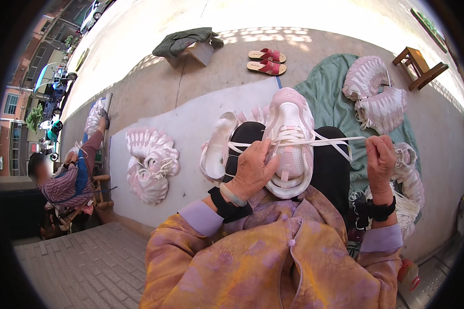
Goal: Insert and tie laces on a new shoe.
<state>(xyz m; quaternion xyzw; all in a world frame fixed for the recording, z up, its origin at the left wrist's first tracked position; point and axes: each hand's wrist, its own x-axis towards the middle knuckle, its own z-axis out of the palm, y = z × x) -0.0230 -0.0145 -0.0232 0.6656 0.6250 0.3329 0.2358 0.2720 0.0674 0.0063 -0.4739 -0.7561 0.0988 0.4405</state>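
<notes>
A pink and white sneaker (290, 123) rests on my lap, with its toe pointing away from me and its heel opening near. White laces cross its tongue. My left hand (252, 167) grips the sneaker's left side by the laces, thumb on the shoe. Out to the right, my right hand (380, 162) is closed in a pinch on the end of a white shoelace (340, 140), pulled taut from the shoe. A loop of lace hangs over my right knee. Another pink and white shoe (219, 149) lies beside my left knee.
Rows of sneakers lie on the white sheet (152, 159) and on the green cloth (325, 87). More shoes and loose laces (404, 206) sit at my right. Red slippers (267, 62), a draped box (193, 51) and a wooden stool (420, 67) stand farther off. Another person (69, 180) sits at left.
</notes>
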